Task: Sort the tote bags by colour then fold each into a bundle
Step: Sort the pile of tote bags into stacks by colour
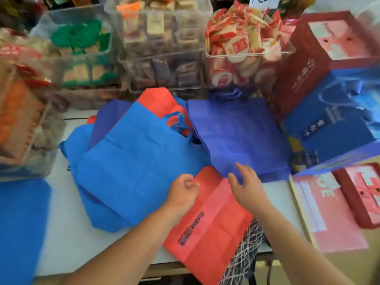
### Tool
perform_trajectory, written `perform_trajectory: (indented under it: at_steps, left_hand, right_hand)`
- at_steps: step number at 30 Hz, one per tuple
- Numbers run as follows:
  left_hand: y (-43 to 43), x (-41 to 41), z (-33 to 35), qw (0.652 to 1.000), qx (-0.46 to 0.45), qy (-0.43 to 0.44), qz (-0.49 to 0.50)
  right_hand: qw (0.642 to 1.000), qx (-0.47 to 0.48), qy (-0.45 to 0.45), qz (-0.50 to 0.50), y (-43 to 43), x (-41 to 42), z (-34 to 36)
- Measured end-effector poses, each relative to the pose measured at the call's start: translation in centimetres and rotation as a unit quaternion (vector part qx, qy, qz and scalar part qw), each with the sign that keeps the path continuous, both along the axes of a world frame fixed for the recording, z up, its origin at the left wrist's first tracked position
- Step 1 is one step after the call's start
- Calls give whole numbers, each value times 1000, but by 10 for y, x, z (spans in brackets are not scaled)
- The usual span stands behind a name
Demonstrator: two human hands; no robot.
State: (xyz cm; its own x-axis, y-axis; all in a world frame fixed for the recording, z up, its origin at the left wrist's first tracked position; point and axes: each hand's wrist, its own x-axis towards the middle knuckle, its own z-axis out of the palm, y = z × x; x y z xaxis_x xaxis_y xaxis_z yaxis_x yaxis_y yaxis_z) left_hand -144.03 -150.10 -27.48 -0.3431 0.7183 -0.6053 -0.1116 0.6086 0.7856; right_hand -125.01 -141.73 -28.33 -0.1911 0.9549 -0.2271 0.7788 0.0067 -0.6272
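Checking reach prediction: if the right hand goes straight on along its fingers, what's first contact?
Most likely the dark blue tote bag lying flat just ahead of the right hand; height above it unclear.

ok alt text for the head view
Two bare hands over tote bags spread on a table: left hand curled at a red bag's corner, right hand open by a dark blue bag. Light blue bags lie left, snack bins behind.

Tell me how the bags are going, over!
Left hand curled at red bag edge, grip unclear; right hand open above it. Bags flat, none folded; light blue pile left, dark blue bag right. Second red bag under blue pile.
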Motion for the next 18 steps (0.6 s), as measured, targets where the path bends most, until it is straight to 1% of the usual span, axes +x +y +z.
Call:
perform_trajectory:
  at_steps: [1,3,5,6,8,9,12,14,15,16,17,18]
  left_hand:
    - [-17,-9,-5,999,-6,48,11]
    - [-55,-38,-18,987,-25,131,92]
    - [-93,-75,-29,958,-81,195,193]
    - [-109,-91,-32,943,-114,209,231]
    - [-132,-110,-34,929,-159,192,274]
    - [-136,-115,-34,929,-163,174,282]
    - [-129,-117,-32,945,-99,94,296]
    - [-117,-116,-24,962,-73,40,262]
    - [-113,-116,-20,970,-71,41,230]
    - [-111,-118,-18,976,-66,70,195]
    - [-113,-124,-15,976,-57,128,165]
    - [-117,-133,-9,968,-40,185,163]
  right_hand:
    - [999,-23,21,30,-17,-14,-8]
    - [994,-57,50,80,-48,-42,-21]
    - [989,-62,47,123,-72,-67,-31]
    - [988,-53,36,139,-83,-79,-38]
    - [986,-37,10,162,-103,-97,-51]
    - [986,-23,-6,166,-110,-104,-55]
    - [987,-7,-17,157,-125,-120,-51]
    - [989,-3,-4,150,-129,-126,-51]
    - [988,-5,0,151,-129,-128,-50]
    - [989,-15,2,150,-127,-127,-49]
    - [988,-41,-1,147,-126,-125,-49]
    - [987,-69,-14,147,-124,-122,-48]
